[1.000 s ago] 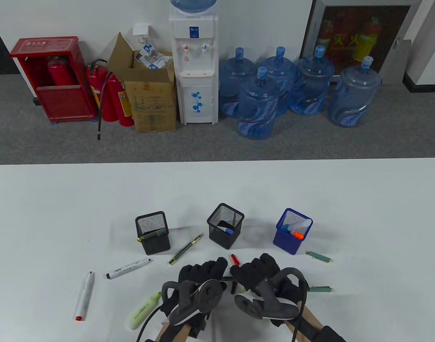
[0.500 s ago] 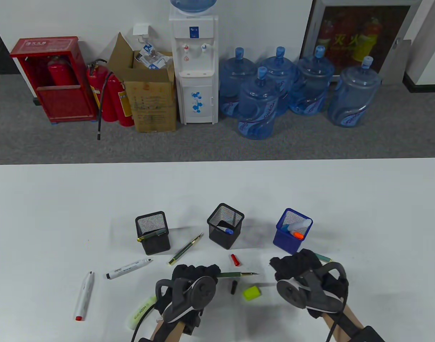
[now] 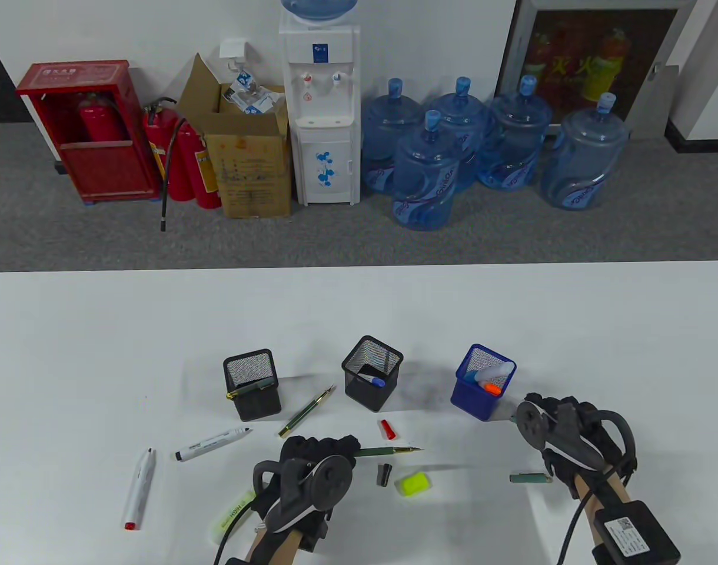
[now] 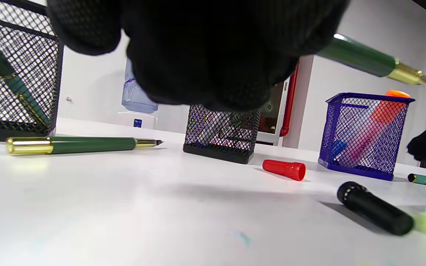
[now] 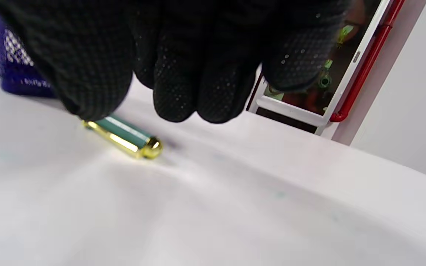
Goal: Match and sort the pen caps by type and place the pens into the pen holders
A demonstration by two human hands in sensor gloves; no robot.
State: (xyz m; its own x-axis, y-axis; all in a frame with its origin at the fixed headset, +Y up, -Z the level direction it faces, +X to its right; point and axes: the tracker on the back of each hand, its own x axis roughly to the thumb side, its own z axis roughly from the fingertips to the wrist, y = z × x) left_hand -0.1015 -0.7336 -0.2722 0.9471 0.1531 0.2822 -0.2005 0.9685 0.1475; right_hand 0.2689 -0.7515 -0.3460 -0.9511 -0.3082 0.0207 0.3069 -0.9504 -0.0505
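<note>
My left hand (image 3: 315, 462) grips an uncapped dark green fountain pen (image 3: 389, 452), whose gold nib points right above the table; the pen (image 4: 361, 57) sticks out of the fist in the left wrist view. My right hand (image 3: 562, 424) hangs over a green cap with a gold end (image 5: 124, 136) lying beside the blue holder (image 3: 471, 400). The thumb tip is at that cap's left end and the other fingertips (image 5: 183, 99) hang just above it. A second green cap (image 3: 531, 478) lies nearer me. Two black mesh holders (image 3: 259, 406) (image 3: 365, 400) stand to the left.
Between the hands lie a red cap (image 3: 387, 429), a black cap (image 3: 384, 475) and a yellow-green cap (image 3: 414, 483). Another green pen (image 3: 306, 412), a white marker (image 3: 213, 444), a white pen (image 3: 139, 490) and a highlighter (image 3: 232, 515) lie at the left.
My right hand has left the left hand and moved right and back to the cap by the blue holder. The left hand keeps the green pen. The black and yellow-green caps now show.
</note>
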